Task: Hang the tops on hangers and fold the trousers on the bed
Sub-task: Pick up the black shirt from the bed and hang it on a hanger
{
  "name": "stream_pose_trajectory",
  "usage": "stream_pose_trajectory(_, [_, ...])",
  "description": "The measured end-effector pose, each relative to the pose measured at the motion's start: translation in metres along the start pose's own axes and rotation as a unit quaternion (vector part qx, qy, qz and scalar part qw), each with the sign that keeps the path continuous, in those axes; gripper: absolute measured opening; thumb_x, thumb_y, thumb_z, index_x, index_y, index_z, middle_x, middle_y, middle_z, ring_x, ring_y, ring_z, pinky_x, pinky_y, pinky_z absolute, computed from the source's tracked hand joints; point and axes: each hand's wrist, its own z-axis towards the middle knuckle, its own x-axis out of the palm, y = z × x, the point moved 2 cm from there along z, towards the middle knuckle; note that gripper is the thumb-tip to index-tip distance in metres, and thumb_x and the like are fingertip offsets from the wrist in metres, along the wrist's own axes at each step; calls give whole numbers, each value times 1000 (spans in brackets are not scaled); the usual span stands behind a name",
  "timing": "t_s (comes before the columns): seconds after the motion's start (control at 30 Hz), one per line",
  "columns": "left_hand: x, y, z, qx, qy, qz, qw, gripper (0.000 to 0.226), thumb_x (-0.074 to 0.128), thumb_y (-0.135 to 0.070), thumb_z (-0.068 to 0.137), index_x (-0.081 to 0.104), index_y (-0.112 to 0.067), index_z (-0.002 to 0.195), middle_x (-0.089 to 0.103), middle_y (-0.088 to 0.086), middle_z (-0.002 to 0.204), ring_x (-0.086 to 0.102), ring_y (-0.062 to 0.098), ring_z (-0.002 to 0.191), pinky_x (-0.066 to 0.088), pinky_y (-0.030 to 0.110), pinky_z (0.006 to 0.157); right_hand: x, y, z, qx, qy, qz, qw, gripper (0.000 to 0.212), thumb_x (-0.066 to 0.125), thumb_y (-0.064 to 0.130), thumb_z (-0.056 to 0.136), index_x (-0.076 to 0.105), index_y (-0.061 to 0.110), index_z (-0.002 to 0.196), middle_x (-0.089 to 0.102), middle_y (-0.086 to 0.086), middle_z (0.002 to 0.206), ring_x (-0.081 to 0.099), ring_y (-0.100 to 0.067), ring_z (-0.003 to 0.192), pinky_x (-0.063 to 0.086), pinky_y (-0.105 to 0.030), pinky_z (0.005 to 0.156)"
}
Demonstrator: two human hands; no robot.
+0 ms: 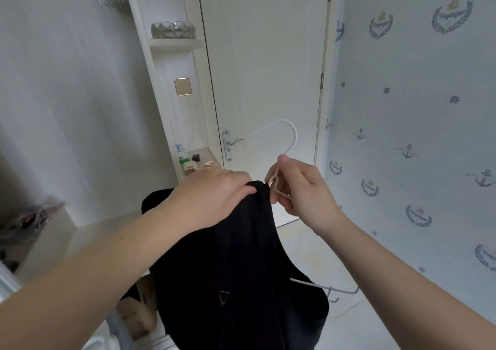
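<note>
A black top [241, 269] hangs in front of me, bunched at its upper end. My left hand [212, 196] grips that bunched collar from above. My right hand [298, 188] pinches the neck of a white wire hanger [292, 132], whose hook curves up in front of the door. One hanger arm [303, 282] pokes out of the top's lower right side. The rest of the hanger is hidden inside the fabric. No trousers or bed are in view.
A white door [268, 68] with a metal handle [233, 143] stands straight ahead. Left of it, shelves [177, 44] hold a silver bowl [173, 30] and small items. A patterned wall [416, 135] runs along the right. More white hanger wire [341, 292] lies low near the floor.
</note>
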Motion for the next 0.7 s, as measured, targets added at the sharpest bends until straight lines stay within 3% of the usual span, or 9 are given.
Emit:
stream_pose_trajectory(0.07, [7, 6, -9, -47, -17, -61, 997, 36, 39, -48, 101, 37, -33, 68, 50, -8, 63, 51, 16, 61, 44, 39, 60, -12, -9, -8, -30, -56, -49, 997, 26, 48, 26, 104, 65, 15, 88, 70, 4, 81, 62, -9, 72, 48, -21, 65])
stream_pose_trajectory(0.13, [17, 11, -22, -111, -50, -128, 984, 30, 49, -43, 101, 47, -35, 72, 53, -11, 61, 52, 10, 61, 45, 37, 61, -23, -23, -27, -83, -127, -110, 982, 13, 53, 22, 98, 66, 21, 97, 69, 15, 98, 63, -4, 96, 46, -14, 82])
stream_pose_trajectory(0.2, [29, 13, -36, -177, -84, -208, 958, 19, 54, -42, 100, 59, -35, 82, 63, -16, 69, 60, 7, 67, 50, 36, 66, -24, -41, -51, -111, -133, -123, 977, 14, 54, 17, 95, 67, 21, 97, 70, 14, 99, 65, -11, 99, 47, -15, 84])
stream_pose_trajectory(0.3, [47, 6, -53, -243, -136, -301, 912, 6, 60, -38, 98, 61, -31, 98, 71, 6, 77, 68, 27, 73, 55, 49, 74, -10, -72, -76, -48, -22, -123, 991, 20, 57, 13, 96, 67, 29, 104, 72, 14, 104, 67, -12, 102, 50, -19, 84])
stream_pose_trajectory(0.4, [62, -10, -64, -258, -177, -344, 886, 8, 63, -35, 97, 59, -31, 92, 64, 16, 69, 60, 36, 64, 49, 52, 63, 11, -93, -85, 49, 103, -132, 985, 32, 63, 21, 97, 60, 36, 124, 68, 19, 115, 60, -4, 113, 48, -18, 92])
stream_pose_trajectory(0.47, [72, -19, -73, -270, -191, -371, 868, 10, 64, -35, 96, 59, -30, 89, 62, 13, 65, 58, 36, 61, 47, 46, 58, 22, -100, -86, 75, 123, -122, 982, 28, 64, 21, 95, 64, 31, 121, 69, 14, 110, 62, -4, 108, 48, -18, 93])
stream_pose_trajectory(0.53, [84, -24, -84, -295, -194, -395, 848, 11, 63, -35, 95, 60, -29, 87, 64, 6, 65, 61, 29, 62, 48, 36, 55, 30, -105, -90, 72, 118, -109, 984, 8, 67, 17, 94, 68, 23, 98, 69, 13, 91, 64, -4, 90, 48, -16, 86])
stream_pose_trajectory(0.6, [98, -25, -95, -329, -179, -421, 826, 9, 64, -33, 95, 62, -29, 86, 67, 1, 71, 66, 20, 65, 50, 33, 59, 35, -115, -98, 78, 132, -110, 982, 12, 66, 17, 93, 62, 21, 83, 64, 10, 79, 60, -6, 79, 47, -16, 78])
stream_pose_trajectory(0.7, [113, -27, -107, -351, -149, -430, 818, 9, 64, -30, 95, 62, -31, 86, 68, -4, 72, 65, 9, 63, 48, 22, 56, 44, -138, -111, 134, 191, -113, 966, 20, 57, 19, 96, 48, 24, 79, 50, 15, 67, 48, -5, 66, 42, -23, 69])
